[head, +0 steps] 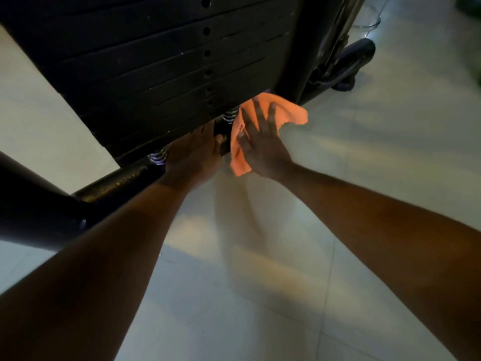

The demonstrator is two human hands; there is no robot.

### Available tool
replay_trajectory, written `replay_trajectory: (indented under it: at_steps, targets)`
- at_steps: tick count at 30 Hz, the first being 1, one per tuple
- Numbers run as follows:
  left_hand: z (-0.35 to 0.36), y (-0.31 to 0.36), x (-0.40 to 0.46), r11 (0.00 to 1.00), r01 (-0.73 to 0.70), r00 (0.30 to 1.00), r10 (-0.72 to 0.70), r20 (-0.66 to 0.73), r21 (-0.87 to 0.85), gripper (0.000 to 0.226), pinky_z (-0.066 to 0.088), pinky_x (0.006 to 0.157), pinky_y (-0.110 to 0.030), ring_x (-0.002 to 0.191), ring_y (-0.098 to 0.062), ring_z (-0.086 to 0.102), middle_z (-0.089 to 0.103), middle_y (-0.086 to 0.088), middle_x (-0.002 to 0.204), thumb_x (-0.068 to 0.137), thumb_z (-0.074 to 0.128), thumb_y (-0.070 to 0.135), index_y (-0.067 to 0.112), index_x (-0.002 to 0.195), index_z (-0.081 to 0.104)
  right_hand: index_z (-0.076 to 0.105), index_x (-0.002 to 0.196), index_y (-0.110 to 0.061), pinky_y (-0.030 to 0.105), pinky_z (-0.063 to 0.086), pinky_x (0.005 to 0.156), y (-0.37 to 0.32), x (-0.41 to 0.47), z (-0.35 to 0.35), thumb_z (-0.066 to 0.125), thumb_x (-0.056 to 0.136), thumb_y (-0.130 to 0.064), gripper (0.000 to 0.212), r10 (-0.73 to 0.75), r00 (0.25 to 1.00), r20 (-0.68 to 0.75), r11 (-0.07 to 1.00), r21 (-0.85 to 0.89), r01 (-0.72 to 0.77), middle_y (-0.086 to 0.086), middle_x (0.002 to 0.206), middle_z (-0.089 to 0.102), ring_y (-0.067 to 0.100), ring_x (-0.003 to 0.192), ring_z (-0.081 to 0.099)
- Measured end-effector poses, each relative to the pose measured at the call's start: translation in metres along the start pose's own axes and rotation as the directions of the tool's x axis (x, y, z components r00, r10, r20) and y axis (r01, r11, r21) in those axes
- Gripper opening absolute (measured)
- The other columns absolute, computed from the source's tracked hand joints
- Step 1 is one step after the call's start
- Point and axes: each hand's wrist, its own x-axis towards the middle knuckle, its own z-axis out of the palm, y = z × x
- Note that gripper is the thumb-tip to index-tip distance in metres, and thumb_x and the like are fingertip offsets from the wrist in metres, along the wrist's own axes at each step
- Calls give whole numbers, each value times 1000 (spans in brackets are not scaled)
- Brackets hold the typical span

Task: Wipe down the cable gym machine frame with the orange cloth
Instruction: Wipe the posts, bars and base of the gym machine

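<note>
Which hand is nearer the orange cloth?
Right. The right hand lies flat on the cloth, fingers spread, pressing it to the frame. The left hand rests on the frame just beside it.

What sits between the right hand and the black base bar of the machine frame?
The orange cloth: in the head view the right hand presses it flat-fingered against the black base bar.

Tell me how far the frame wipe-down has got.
Done: cannot tell; no wiped section stands out. In hand: the right hand presses the orange cloth flat on the base bar under the weight stack; the left hand rests on that bar. Left: the upright.
</note>
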Motion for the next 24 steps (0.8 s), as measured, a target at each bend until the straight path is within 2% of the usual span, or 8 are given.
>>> replay_trajectory:
  at_steps: [1, 3, 4, 6, 11, 17, 19, 24]
  targets:
    - [-1, 1, 0, 1000, 5, 1000, -5, 0, 5, 49, 49, 103, -45, 128, -35, 63, 64, -13, 143, 110, 38, 41, 17, 152, 49, 62, 135, 7, 87, 20, 116, 1, -3, -5, 35, 118, -17, 41, -33, 999, 18, 999, -7, 33, 38, 162, 39, 69, 152, 24]
    - [-1, 4, 1, 999, 36, 999, -35, 30, -28, 47, 47, 106, -45, 133, -34, 60, 62, -12, 146, 112, 40, 41, 18, 151, 49, 39, 165, -11, 74, 13, 128, 12, 0, -23, 25, 117, -41, 59, 94, 987, 128, 989, 100, -107, 22, 177, 20, 53, 163, 7]
    - [-2, 6, 0, 998, 52, 998, -50, 46, -46, 46, 46, 106, -45, 134, -34, 59, 61, -12, 147, 112, 41, 41, 18, 152, 48, 26, 171, -19, 68, 9, 131, 20, 5, -34, 19, 113, -51, 67, 191, 960, 204, 969, 117, -218, 14, 181, 11, 44, 166, -2]
    - [-4, 9, -2, 997, 58, 998, -56, 42, -47, 47, 46, 107, -47, 136, -36, 57, 59, -14, 149, 113, 41, 43, 19, 152, 47, 17, 173, -25, 62, 5, 133, 32, 15, -44, 15, 108, -57, 73, 314, 909, 274, 929, 108, -353, 8, 182, 5, 34, 168, -5]
    - [-4, 10, -2, 997, 75, 995, -73, 63, -32, 49, 44, 109, -48, 141, -36, 53, 54, -14, 155, 112, 40, 45, 21, 155, 42, 22, 172, -29, 61, 3, 134, 10, 18, -47, 23, 115, -49, 61, 413, 875, 251, 885, 116, -450, 8, 182, 8, 38, 167, -1]
    - [-11, 13, -3, 993, 94, 989, -83, 125, -78, 56, 44, 109, -52, 147, -39, 47, 47, -15, 162, 112, 41, 46, 22, 162, 32, 36, 168, -31, 63, 15, 131, 21, 19, -76, 29, 112, -54, 61, 382, 886, 263, 924, -122, -362, 17, 172, 31, 45, 159, 23]
    - [-15, 14, -4, 993, 98, 986, -89, 140, -60, 57, 44, 109, -53, 148, -40, 46, 46, -15, 162, 112, 43, 46, 21, 162, 32, 37, 167, -29, 63, 14, 131, 6, 22, -74, 25, 110, -56, 65, 415, 872, 260, 910, -118, -397, 18, 173, 27, 46, 160, 18]
    - [-15, 16, -5, 995, 93, 986, -87, 140, -38, 51, 46, 103, -52, 139, -36, 55, 56, -12, 153, 113, 40, 44, 24, 160, 36, 24, 171, -18, 60, 3, 134, 11, 20, -54, 27, 115, -50, 65, 318, 907, 277, 939, 40, -342, 8, 181, 16, 37, 168, -3]
